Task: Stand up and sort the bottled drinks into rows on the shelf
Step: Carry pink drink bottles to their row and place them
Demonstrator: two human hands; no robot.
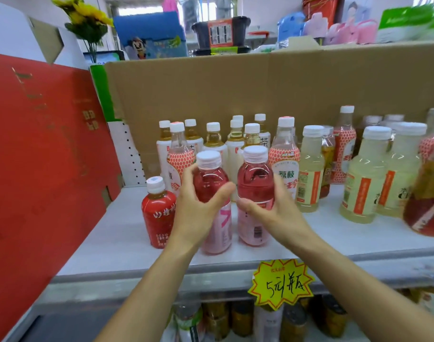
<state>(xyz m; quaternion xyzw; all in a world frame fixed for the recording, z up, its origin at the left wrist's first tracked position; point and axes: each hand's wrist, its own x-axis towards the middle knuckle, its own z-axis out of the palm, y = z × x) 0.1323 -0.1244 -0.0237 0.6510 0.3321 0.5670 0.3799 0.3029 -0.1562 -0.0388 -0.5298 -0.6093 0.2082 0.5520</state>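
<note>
Standing upright side by side on the shelf (127, 230) just above the yellow price tag (281, 283), left pink bottle (209, 180) gripped in the curled left hand (196, 208), right pink bottle (254, 174) in the curled right hand (275, 213), red-labelled bottle (158, 213) up-left of the tag.

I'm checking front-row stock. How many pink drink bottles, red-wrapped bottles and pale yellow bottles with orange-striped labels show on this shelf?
Pink drink bottles: 2, one gripped by the left hand, one by the right hand
Red-wrapped bottle: 1
Pale yellow bottles with orange-striped labels: 3
Total: 6
</note>
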